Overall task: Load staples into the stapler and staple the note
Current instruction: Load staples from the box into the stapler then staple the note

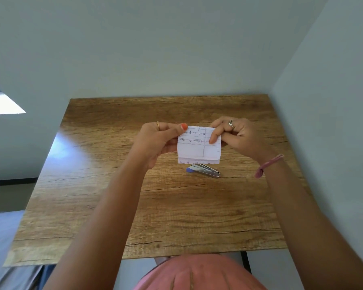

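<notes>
Above the wooden surface (176, 206), the left hand (155, 141) and right hand (237, 135) each have their grip pinched on an upper corner of the folded note (197, 147), best kept square before reaching for the stapler (204, 171) lying just below it.

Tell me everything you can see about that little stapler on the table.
The stapler is small, with a shiny metal body and a blue end pointing left. It lies closed on the wooden table, slightly angled, just below the folded note that both hands hold above it. Nothing touches it but the table.
</notes>
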